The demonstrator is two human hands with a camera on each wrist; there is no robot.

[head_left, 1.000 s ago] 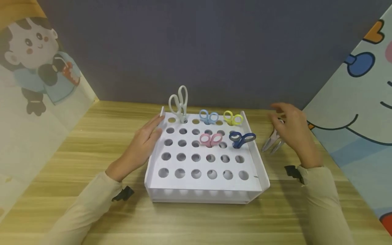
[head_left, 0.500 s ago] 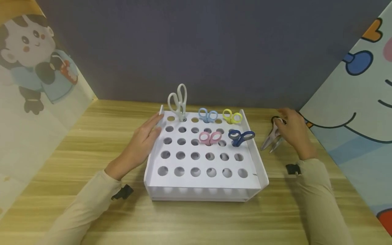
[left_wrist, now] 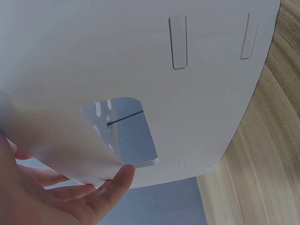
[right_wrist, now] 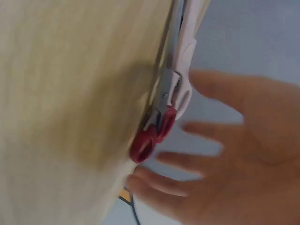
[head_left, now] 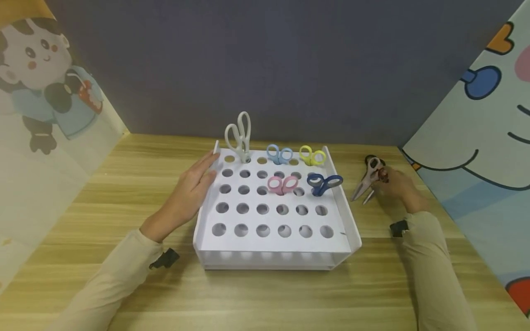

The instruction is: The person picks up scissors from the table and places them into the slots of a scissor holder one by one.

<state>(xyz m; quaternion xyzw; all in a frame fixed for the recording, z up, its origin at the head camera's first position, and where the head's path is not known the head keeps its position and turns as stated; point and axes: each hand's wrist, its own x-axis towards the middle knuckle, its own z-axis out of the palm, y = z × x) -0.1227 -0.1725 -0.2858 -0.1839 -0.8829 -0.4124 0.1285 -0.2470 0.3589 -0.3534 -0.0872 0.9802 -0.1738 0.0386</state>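
Head view, change: my right hand (head_left: 398,185) is coming down from above the scissors (head_left: 367,179) and is now reaching their handles at the right of the frame; my left hand (head_left: 191,189) is staying put on the rack (head_left: 273,246).
Head view, meaning: I am judging that a pickup is starting, though I cannot tell if my fingers are closing on the handles yet.
Head view, place: the scissors are lying on the table (head_left: 124,184), just right of the rack, tips pointing toward me.
Left wrist view: my left hand (left_wrist: 56,197) is lying flat, fingers straight, pressing the rack's white side wall (left_wrist: 140,56).
Right wrist view: my right hand (right_wrist: 225,159) is spreading open, fingertips (right_wrist: 140,180) beside the red handles (right_wrist: 150,138), gripping nothing that I can see.
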